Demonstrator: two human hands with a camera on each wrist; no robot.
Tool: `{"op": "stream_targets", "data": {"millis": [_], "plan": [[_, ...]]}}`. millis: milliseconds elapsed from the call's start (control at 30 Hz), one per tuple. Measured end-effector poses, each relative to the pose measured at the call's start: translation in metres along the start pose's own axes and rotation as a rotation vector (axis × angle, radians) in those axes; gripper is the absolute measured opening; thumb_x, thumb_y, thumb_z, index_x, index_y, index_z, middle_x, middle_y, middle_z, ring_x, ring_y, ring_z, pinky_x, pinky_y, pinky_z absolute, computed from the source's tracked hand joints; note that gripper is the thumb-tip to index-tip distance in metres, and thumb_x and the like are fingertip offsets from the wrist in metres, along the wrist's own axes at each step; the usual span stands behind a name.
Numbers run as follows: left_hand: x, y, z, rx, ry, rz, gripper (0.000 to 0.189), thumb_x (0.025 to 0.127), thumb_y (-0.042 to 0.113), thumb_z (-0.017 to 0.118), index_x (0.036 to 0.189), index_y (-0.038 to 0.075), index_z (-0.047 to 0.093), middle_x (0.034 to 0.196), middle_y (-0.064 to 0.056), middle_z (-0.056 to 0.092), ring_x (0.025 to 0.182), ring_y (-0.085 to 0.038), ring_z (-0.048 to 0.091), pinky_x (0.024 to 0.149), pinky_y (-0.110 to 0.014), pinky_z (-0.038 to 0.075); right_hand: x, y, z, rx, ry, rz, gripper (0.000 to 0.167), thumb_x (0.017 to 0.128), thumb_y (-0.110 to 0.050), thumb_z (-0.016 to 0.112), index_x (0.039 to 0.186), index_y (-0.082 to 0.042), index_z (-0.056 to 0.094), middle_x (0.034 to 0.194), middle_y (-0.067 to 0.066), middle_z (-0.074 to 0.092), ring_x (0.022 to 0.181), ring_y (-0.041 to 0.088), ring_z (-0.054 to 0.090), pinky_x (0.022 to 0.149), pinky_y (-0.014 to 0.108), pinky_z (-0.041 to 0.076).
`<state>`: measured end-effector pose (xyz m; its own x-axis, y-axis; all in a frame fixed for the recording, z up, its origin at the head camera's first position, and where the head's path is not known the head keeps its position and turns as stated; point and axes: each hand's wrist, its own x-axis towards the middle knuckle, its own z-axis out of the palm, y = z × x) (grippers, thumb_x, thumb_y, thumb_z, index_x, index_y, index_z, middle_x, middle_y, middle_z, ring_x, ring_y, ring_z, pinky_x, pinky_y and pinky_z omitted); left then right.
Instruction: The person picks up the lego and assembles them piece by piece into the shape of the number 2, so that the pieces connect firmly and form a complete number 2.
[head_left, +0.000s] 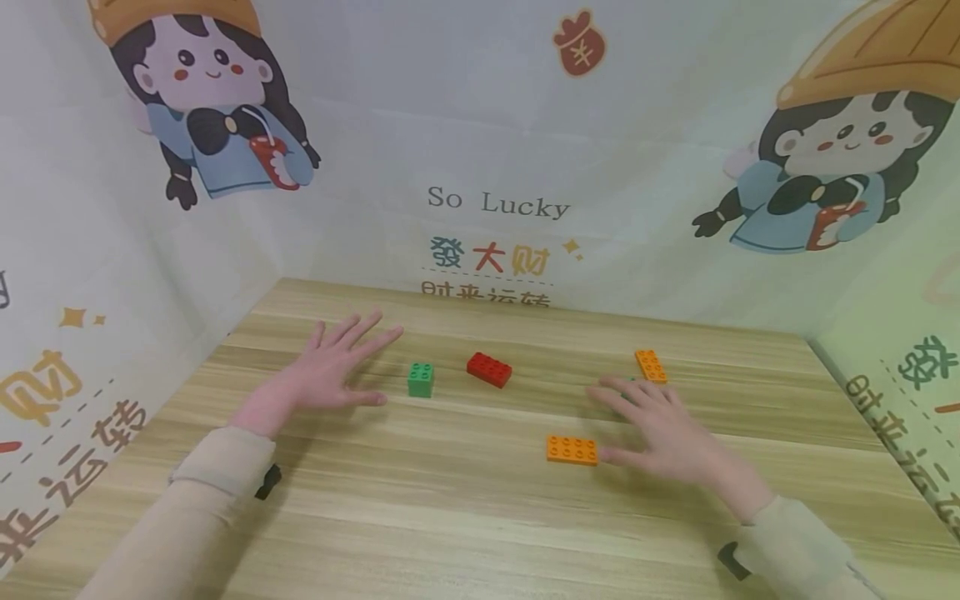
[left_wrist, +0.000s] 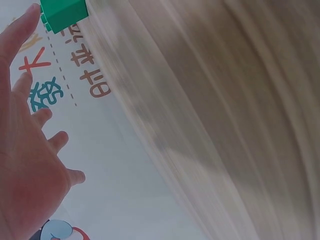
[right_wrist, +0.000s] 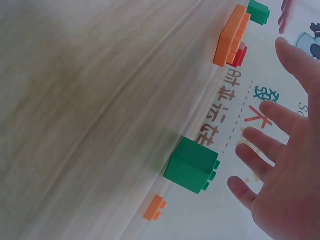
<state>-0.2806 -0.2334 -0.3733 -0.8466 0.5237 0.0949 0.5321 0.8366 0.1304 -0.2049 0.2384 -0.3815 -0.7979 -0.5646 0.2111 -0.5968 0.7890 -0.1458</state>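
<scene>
My left hand, fingers spread, hovers left of a green block and holds nothing. In the left wrist view that green block shows near the thumb. A red block lies to the right of the green one. My right hand is also spread and holds nothing. Its thumb is close to an orange block; whether they touch I cannot tell. A second green block is almost hidden under the right fingers in the head view but plain in the right wrist view. Beyond those fingers lies another orange block.
The blocks stand on a wood-grain table. A white printed cloth with cartoon figures and lettering rises behind the table and along both sides.
</scene>
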Motion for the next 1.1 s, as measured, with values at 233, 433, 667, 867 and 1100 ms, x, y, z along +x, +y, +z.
{"op": "stream_targets", "data": {"millis": [233,433,667,867,1100], "plan": [[0.002,0.002,0.002,-0.014,-0.015,-0.002,0.092,0.085,0.055,0.069,0.158,0.029,0.019,0.168,-0.013,0.006,0.151,-0.048,0.011,0.113,-0.078,0.001,0.002,-0.004,0.004,0.045,-0.058,-0.011,0.071,0.087,-0.042,0.072,0.147,-0.015,0.046,0.151,0.014,0.047,0.137,0.042,0.044,0.108,0.073,0.029],[0.003,0.003,0.004,-0.013,-0.022,-0.002,0.092,0.085,0.055,0.069,0.158,0.029,0.019,0.167,-0.014,0.010,0.150,-0.048,0.016,0.113,-0.078,0.004,0.003,-0.005,0.007,0.066,-0.083,-0.022,0.066,0.086,-0.039,0.074,0.143,-0.015,0.051,0.145,0.013,0.053,0.134,0.037,0.049,0.108,0.070,0.033],[0.006,0.002,0.005,-0.020,-0.043,0.003,0.092,0.085,0.055,0.069,0.158,0.029,0.019,0.166,-0.014,0.016,0.149,-0.047,0.021,0.114,-0.077,0.009,0.003,-0.005,0.010,0.060,-0.118,-0.034,0.058,0.086,-0.033,0.073,0.140,-0.019,0.055,0.139,0.012,0.058,0.127,0.035,0.054,0.105,0.069,0.036],[0.008,0.003,0.007,-0.028,-0.043,0.009,0.091,0.085,0.055,0.069,0.158,0.028,0.022,0.164,-0.016,0.020,0.148,-0.047,0.023,0.114,-0.076,0.011,0.004,-0.004,0.012,0.084,-0.139,-0.051,0.048,0.087,-0.030,0.073,0.133,-0.022,0.061,0.127,0.005,0.064,0.117,0.027,0.059,0.100,0.063,0.042],[0.009,0.003,0.009,-0.044,-0.043,0.001,0.087,0.086,0.051,0.070,0.157,0.026,0.027,0.163,-0.018,0.024,0.148,-0.047,0.024,0.115,-0.074,0.011,0.005,-0.004,0.012,0.099,-0.163,-0.067,0.038,0.089,-0.028,0.071,0.126,-0.023,0.067,0.114,-0.003,0.066,0.105,0.017,0.060,0.089,0.045,0.044]]}}
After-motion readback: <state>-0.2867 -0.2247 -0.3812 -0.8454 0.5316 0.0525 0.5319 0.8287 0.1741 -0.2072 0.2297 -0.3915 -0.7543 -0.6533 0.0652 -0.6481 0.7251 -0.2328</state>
